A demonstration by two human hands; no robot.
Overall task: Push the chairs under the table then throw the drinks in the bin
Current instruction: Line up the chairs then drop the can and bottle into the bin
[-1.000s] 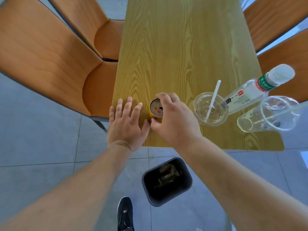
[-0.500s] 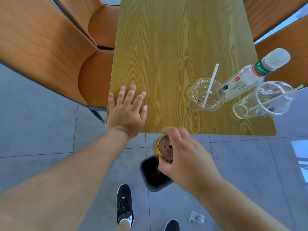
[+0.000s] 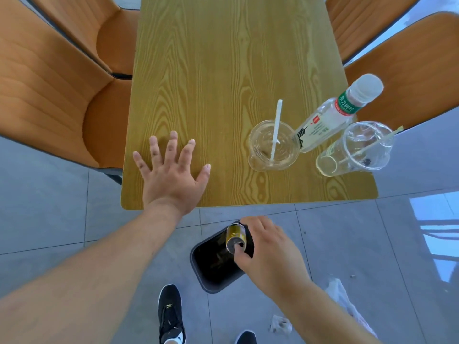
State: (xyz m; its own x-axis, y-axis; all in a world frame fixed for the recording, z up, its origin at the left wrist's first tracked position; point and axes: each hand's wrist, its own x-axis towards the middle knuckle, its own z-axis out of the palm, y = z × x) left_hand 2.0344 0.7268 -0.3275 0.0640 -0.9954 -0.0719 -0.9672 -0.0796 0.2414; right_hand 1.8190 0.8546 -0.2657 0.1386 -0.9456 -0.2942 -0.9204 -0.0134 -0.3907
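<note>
Standing at the end of the table, the person looks well into the second half of the job: the orange chairs on both sides sit with their seats tucked against or under the table edge, so the pushing-in seems done as far as I can see. The drinks are what remain. The right hand is closed around a small gold can, fingers wrapped over its side with the thumb pressed near its lower end, holding it tilted directly above the open mouth of the dark bin on the floor just off the table's near edge. I would judge the can is about to be let go, though it is not yet in the bin. The left hand lies flat on the table near its front left corner, fingers spread wide, gripping nothing. Three drinks wait on the table's right front corner: a lidded clear cup with a white straw, a water bottle leaning just beside it, and a second clear cup with a straw near the edge. Those three would each need a trip to the bin.
</note>
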